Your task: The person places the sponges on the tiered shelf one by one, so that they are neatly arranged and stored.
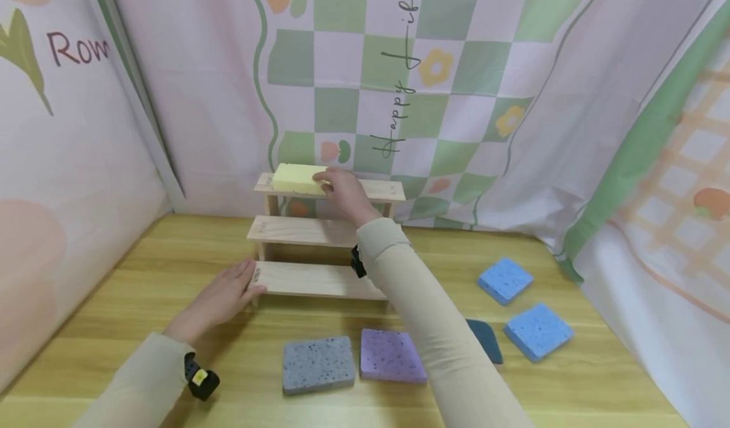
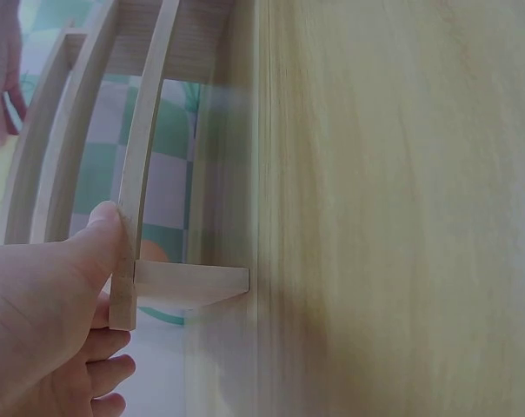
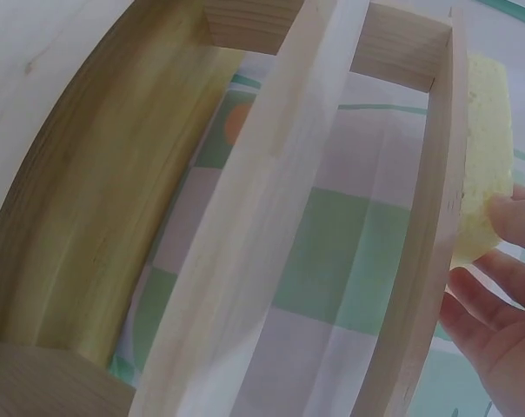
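A three-step wooden rack point(image 1: 319, 280) stands on the table. On the left half of its top step lies a yellow sponge point(image 1: 293, 179). My right hand point(image 1: 346, 193) pinches the right end of that sponge; in the right wrist view the thumb and fingers hold the yellow block point(image 3: 487, 148) by its end. My left hand point(image 1: 225, 291) grips the left end of the lowest step. In the left wrist view, the left thumb point(image 2: 102, 230) presses on the step's board point(image 2: 141, 156) and the other fingers curl around its end.
In front of the rack lie a grey sponge point(image 1: 318, 363) and a purple sponge point(image 1: 390, 355). Two blue sponges point(image 1: 505, 280) point(image 1: 538, 331) lie at the right. A dark teal piece point(image 1: 485, 340) is partly hidden by my right sleeve. A patterned curtain point(image 1: 399, 66) hangs behind.
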`<state>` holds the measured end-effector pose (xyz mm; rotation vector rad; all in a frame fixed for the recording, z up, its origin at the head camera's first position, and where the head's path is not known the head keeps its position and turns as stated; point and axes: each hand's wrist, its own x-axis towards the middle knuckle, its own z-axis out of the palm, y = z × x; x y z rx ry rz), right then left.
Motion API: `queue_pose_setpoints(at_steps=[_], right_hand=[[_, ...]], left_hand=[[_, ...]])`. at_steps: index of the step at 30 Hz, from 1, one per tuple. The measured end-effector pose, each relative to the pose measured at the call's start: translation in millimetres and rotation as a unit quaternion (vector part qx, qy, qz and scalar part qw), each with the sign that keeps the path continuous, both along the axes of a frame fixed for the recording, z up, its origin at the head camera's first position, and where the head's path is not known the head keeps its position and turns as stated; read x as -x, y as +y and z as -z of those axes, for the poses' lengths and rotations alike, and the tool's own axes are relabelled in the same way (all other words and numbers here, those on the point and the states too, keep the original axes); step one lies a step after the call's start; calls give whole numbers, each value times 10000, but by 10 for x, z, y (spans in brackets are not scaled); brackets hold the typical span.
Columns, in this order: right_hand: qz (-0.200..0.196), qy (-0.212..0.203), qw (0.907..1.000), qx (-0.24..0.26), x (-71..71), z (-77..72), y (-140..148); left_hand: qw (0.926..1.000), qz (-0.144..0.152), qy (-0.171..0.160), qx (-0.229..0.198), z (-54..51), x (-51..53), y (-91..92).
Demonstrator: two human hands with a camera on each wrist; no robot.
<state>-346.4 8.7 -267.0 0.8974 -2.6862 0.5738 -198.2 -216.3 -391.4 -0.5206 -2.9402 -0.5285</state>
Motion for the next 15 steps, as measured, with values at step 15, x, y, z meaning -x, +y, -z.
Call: queue_pose_setpoints(at_steps=[15], right_hand=[[-294, 145, 9995, 1, 10, -1, 48]], left_hand=[[10000, 13, 24, 16, 16, 12, -10]])
